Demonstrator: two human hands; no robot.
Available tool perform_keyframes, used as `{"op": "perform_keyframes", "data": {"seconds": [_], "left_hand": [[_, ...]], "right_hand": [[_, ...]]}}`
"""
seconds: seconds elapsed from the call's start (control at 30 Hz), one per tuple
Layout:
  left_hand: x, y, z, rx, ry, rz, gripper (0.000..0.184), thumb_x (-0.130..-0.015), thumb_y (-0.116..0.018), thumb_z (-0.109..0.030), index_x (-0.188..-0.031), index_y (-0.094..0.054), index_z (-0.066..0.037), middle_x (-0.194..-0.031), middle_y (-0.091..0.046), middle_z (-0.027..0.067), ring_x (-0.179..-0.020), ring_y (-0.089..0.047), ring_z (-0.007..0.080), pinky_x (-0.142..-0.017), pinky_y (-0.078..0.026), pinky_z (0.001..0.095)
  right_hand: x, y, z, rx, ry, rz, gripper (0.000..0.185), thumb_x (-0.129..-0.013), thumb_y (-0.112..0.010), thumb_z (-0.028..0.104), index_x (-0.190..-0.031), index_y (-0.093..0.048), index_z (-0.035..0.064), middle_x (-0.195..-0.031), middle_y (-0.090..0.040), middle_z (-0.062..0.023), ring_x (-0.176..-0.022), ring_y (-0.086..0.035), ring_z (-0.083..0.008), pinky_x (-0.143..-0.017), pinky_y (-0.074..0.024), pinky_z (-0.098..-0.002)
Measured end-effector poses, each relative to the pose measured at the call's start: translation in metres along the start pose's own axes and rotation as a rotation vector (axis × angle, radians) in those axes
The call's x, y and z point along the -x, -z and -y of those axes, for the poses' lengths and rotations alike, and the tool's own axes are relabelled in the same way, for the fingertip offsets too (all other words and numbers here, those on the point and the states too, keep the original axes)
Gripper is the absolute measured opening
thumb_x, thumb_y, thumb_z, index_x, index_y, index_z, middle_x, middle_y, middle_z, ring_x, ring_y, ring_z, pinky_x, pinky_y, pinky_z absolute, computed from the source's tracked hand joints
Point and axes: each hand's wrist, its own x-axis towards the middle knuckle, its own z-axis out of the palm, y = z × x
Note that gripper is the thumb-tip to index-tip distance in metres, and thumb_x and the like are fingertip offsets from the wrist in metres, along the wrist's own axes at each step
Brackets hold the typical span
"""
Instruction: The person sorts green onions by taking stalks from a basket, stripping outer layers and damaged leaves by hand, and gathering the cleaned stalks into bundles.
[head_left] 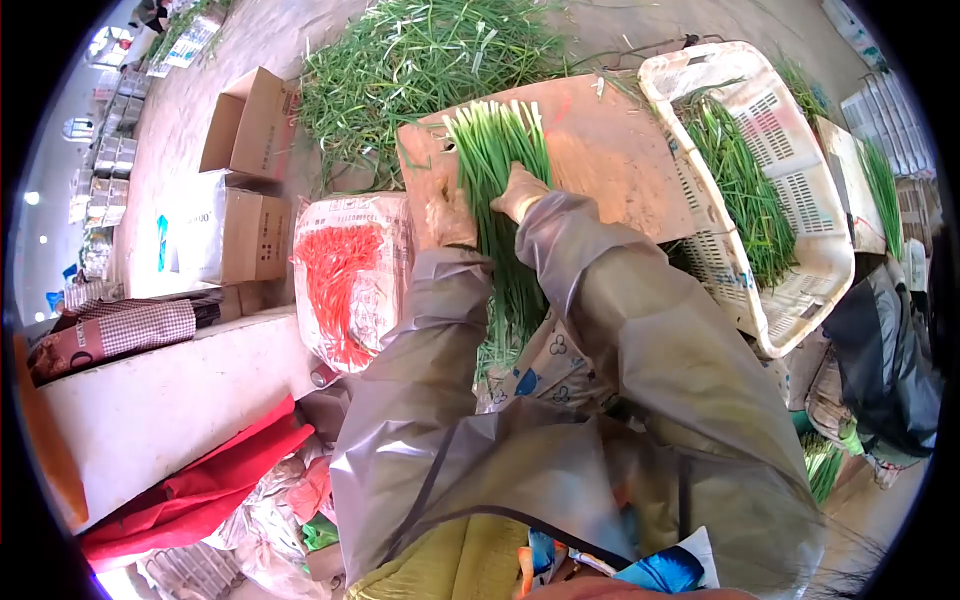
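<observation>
Snugly, my left hand (453,217) and right hand (521,191) clasped on a green bundle (495,150), white crate (810,180) to the right, loose stalks (745,195) inside.

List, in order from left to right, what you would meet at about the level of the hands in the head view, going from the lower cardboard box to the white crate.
Lower cardboard box → red strips → left hand → bundle of green stalks → right hand → white crate.

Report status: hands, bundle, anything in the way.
Left hand, right hand flanking green bundle, closure unclear. Pale ends uncovered, over wooden board. White crate at board's right edge, apart from bundle.
</observation>
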Motion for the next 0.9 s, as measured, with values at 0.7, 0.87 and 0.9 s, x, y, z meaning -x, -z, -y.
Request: {"op": "perform_keyframes", "data": {"seconds": [0.7, 0.87, 0.9], "left_hand": [[-0.089, 0.048, 0.090, -0.433, -0.139, 0.612, 0.026, -0.082, -0.053, -0.027, -0.092, -0.058, -0.004, -0.088, -0.061, 0.0172, -0.086, -0.059, 0.0307, -0.076, -0.045, 0.0387], [-0.083, 0.022, 0.028, -0.443, 0.111, 0.680, 0.032, -0.077, -0.063, -0.026, -0.097, -0.061, -0.001, -0.089, -0.062, 0.0190, -0.086, -0.061, 0.0279, -0.074, -0.046, 0.0356], [-0.078, 0.008, 0.028, -0.439, 0.114, 0.676, 0.032, -0.077, -0.063, -0.026, -0.097, -0.061, -0.001, -0.089, -0.062, 0.0190, -0.086, -0.061, 0.0279, -0.074, -0.046, 0.0356]], "right_hand": [[0.012, 0.014, -0.005, 0.001, 0.039, 0.013, 0.083, -0.073, -0.069, 0.033, -0.135, -0.025, -0.0012, -0.123, -0.047, -0.0248, -0.116, -0.046, -0.0335, -0.097, -0.0347, -0.0343], [0.014, 0.014, -0.002, -0.003, -0.005, 0.028, 0.082, -0.073, -0.068, 0.033, -0.134, -0.025, -0.0016, -0.124, -0.046, -0.0249, -0.116, -0.046, -0.0333, -0.097, -0.0346, -0.0341], [0.015, 0.012, -0.004, -0.029, 0.030, 0.000, 0.083, -0.073, -0.068, 0.034, -0.135, -0.024, -0.0013, -0.123, -0.047, -0.0247, -0.116, -0.046, -0.0334, -0.097, -0.0349, -0.0340]]}}
